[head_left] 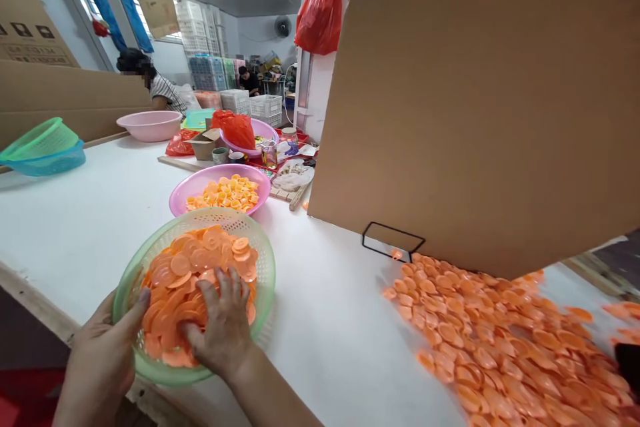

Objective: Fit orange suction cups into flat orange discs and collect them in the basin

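Apparently for steadiness, a green basket [269, 267] is pinched at its rim by the left hand [103, 343] at a white table [325, 333], as orange discs [197, 259] inside are touched by the spread right hand [226, 330].

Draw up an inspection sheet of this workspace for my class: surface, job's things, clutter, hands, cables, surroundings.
Surface: white tabletop; loose orange pieces spread at the right.
Job's things: pale green basket of orange discs; pink basin of small pieces behind it.
Clutter: cup, glass jar, red bag beyond the basin.
Hands: left hand grips the basket's rim; right hand rests among the discs, hold unclear.
Cables: thin pale cord beside the pillar.
Surroundings: large cardboard sheet, stacked crates, person in a striped top.
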Available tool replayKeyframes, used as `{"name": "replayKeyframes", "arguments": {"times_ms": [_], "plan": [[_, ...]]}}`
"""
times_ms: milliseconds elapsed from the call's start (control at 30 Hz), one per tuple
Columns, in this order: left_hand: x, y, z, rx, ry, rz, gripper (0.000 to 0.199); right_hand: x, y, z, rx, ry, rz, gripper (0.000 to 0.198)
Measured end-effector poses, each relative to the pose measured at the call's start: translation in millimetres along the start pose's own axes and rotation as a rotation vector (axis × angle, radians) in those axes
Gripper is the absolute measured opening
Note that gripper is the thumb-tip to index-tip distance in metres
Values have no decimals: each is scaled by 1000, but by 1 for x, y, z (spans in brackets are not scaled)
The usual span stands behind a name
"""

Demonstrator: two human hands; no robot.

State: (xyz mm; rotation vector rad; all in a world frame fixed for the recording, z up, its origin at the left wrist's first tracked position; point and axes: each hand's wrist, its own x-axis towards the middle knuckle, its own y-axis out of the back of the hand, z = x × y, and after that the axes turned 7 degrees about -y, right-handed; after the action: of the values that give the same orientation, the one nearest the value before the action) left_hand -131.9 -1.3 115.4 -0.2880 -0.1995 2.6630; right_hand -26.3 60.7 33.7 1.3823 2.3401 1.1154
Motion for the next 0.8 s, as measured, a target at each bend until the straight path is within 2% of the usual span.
{"name": "replayKeyframes", "arguments": {"times_ms": [133, 267, 400, 567, 700, 800], "plan": [[7, 4, 4, 64, -106, 16, 57, -1, -7, 18, -9, -33, 124, 53], [11, 6, 7, 90, -100, 82, 46, -10, -8, 29, 56, -8, 208, 48], [10, 9, 5, 113, -101, 112, 47, -21, 0, 41, 165, 20, 279, 35], [10, 19, -4, 229, -171, 51, 68, -37, 8, 57, 205, -42, 315, 29], [8, 21, -7, 400, -292, 62, 62, -45, 7, 66, 203, -91, 321, 34], [5, 19, -5, 472, -350, 78, 56, -45, 6, 69, 222, -114, 273, 38]]}}
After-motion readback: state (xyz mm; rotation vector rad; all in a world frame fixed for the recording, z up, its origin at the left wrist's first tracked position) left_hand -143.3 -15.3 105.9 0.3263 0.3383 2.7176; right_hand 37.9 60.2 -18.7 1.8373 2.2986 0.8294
